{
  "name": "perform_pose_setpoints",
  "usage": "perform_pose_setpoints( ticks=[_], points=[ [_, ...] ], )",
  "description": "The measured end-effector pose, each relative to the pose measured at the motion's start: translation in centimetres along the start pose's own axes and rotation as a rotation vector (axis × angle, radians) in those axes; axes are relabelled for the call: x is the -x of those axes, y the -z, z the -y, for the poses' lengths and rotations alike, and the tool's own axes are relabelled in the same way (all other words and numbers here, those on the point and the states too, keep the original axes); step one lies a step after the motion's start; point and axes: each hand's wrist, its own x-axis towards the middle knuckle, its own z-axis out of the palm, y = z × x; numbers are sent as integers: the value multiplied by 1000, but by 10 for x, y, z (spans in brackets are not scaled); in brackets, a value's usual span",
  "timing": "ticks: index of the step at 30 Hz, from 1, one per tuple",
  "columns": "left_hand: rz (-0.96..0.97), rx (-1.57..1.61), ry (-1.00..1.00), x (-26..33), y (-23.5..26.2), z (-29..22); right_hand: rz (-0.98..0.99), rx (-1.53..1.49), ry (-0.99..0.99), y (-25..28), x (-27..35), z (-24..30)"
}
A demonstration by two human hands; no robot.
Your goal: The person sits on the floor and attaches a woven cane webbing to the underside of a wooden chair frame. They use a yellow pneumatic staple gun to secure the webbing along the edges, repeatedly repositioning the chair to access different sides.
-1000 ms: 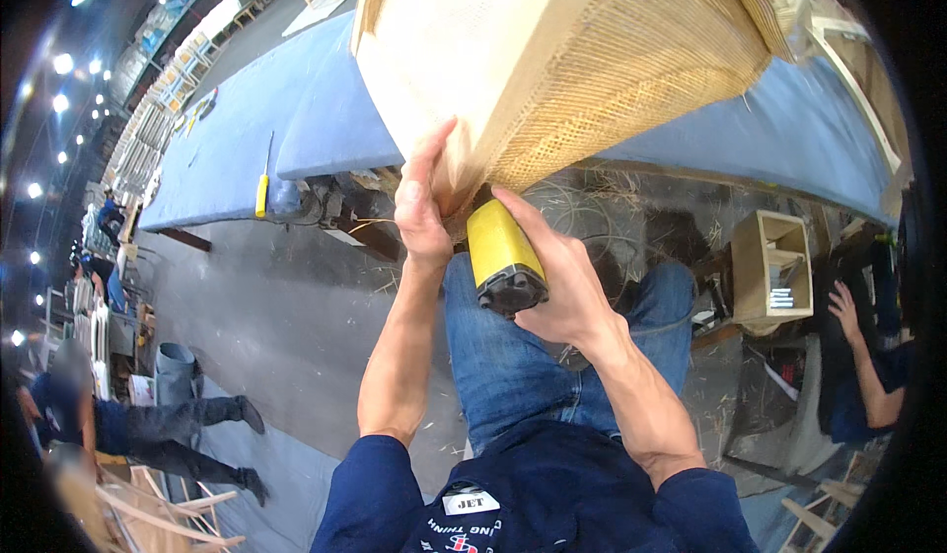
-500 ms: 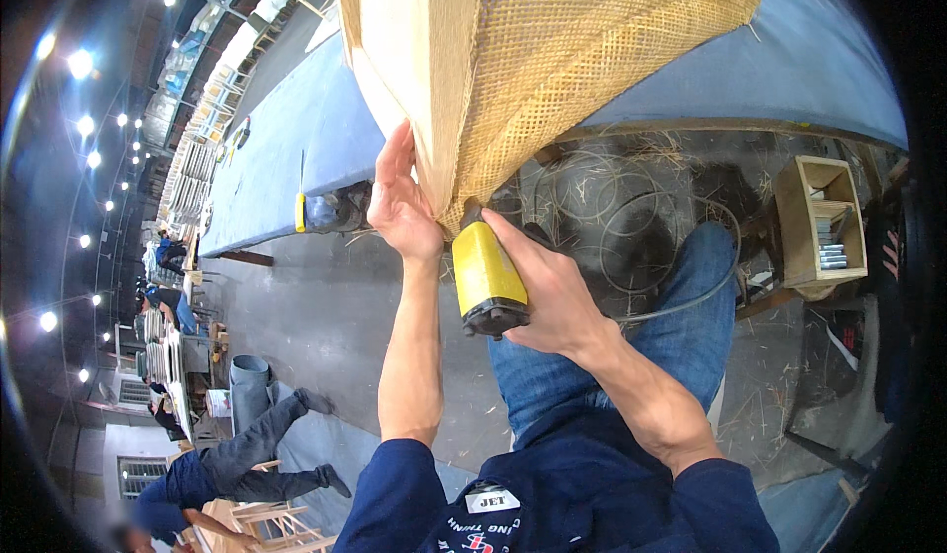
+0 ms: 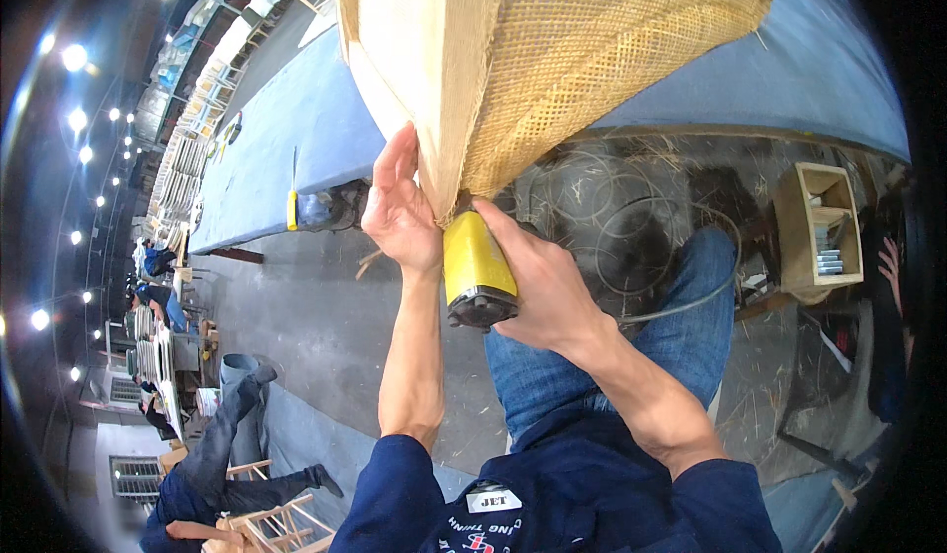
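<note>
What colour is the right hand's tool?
The tool is yellow with a black end, best seen in the head view.

Your upper garment was a navy-blue shirt (image 3: 562,499) of plain, soft-looking fabric. The left sleeve (image 3: 390,489) and the right sleeve (image 3: 725,499) were short, matched the body in colour and ended in plain hems. A small white label (image 3: 493,500) with dark lettering was located on the chest. Below it, white lettering followed a curve around a red-and-white emblem (image 3: 480,542), cut off by the lower edge of the view. Your lower garment was a pair of blue denim jeans (image 3: 695,277), creased and unevenly faded. Your left grip (image 3: 404,222) and right grip (image 3: 543,292) were bare.
</note>
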Motion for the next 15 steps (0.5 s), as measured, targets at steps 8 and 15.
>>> perform_pose_setpoints(
  ticks=[8, 15],
  points=[
    [40, 5, 4, -1, -5, -4, 23, -42, -22, -1, 6, -8],
    [7, -268, -37, -1, 7, 6, 10, -43, 39, -2, 21, -8]
  ],
)
